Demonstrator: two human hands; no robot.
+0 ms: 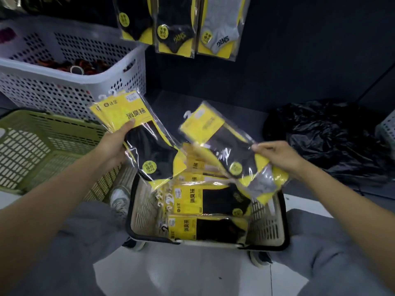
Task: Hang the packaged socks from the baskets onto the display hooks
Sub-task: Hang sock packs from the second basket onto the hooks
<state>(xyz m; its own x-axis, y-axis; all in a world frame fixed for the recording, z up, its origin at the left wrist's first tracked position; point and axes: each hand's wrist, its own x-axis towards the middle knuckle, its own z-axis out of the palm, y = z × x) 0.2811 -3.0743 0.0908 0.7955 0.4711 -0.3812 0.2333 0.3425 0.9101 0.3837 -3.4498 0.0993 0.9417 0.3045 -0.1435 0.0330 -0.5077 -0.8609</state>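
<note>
I see a dark blue-grey wall panel (299,50) ahead, a dark low ledge (213,107) at its foot with a crumpled black plastic bag (331,142) on its right end, and pale floor (192,274) below

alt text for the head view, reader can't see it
The left hand holds a stack of sock packs and the right hand pinches another pack above a beige basket of more. Three packs hang above; a white basket and a green basket stand left.
</note>
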